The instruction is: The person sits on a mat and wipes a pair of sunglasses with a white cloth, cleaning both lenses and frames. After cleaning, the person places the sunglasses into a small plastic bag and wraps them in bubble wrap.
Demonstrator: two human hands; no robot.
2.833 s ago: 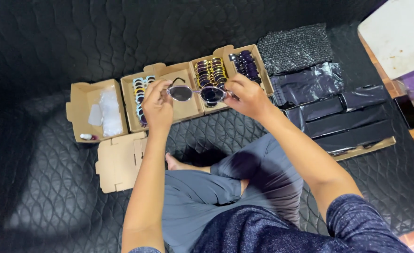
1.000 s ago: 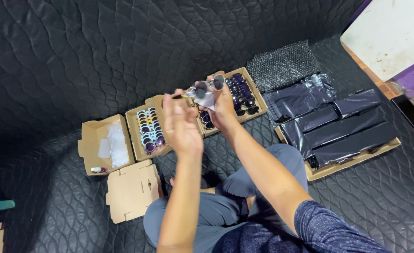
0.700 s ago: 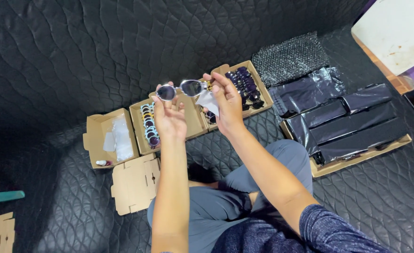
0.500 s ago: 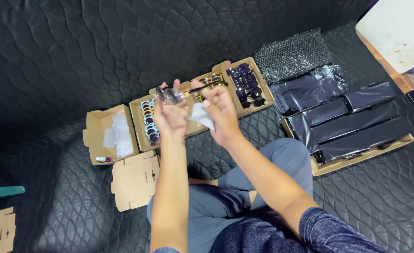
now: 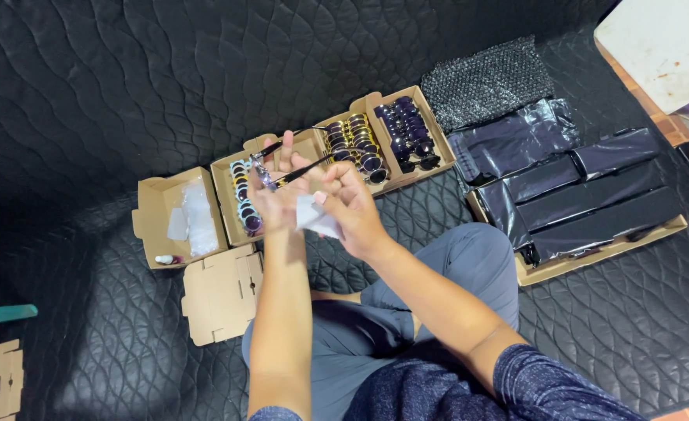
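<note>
We hold the sunglasses (image 5: 282, 168) pinched in our left hand (image 5: 278, 199), lifted above the middle of the cardboard box row (image 5: 301, 144). Right hand (image 5: 352, 210) grips a white cloth (image 5: 313, 218). Wiping step, we judge; next calls for cloth pressed to lens.

- The sunglasses (image 5: 282, 162), held lenses-up and spread wide a moment ago, now sit turned edge-on in the left hand (image 5: 276, 201) — temples pointing away.
- The right hand (image 5: 352, 210) has dropped from the frame and now presses a white cloth (image 5: 313, 217) against the left palm.
</note>
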